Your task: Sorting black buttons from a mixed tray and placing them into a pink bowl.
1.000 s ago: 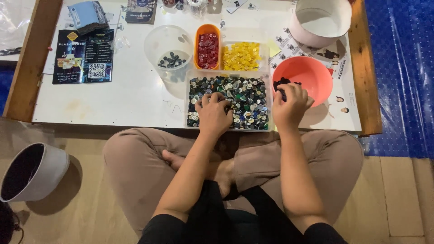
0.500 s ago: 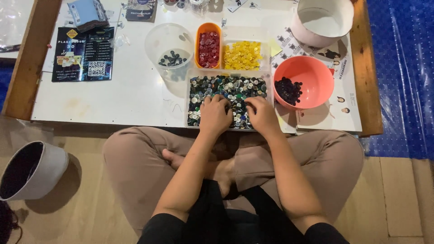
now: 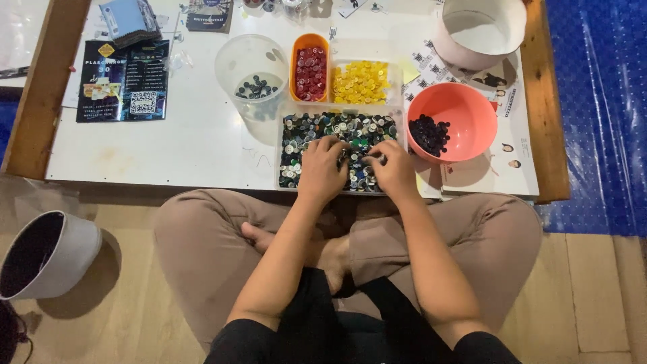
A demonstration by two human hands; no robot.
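A clear tray full of mixed dark, green and white buttons lies at the near edge of the low white table. My left hand rests palm down on the buttons, fingers spread among them. Close beside it, my right hand also lies on the pile, its fingertips pinching at buttons near the tray's middle. Whether a button is held I cannot tell. A coral bowl with dark buttons stands just right of my right hand.
Behind the tray stand an orange tub of red buttons, a clear box of yellow buttons and a clear cup with dark buttons. A white bowl is far right, leaflets far left. A grey bucket sits on the floor.
My right hand has come back from the coral bowl to the mixed-button tray, beside my left hand. The left hand has stayed on the pile.
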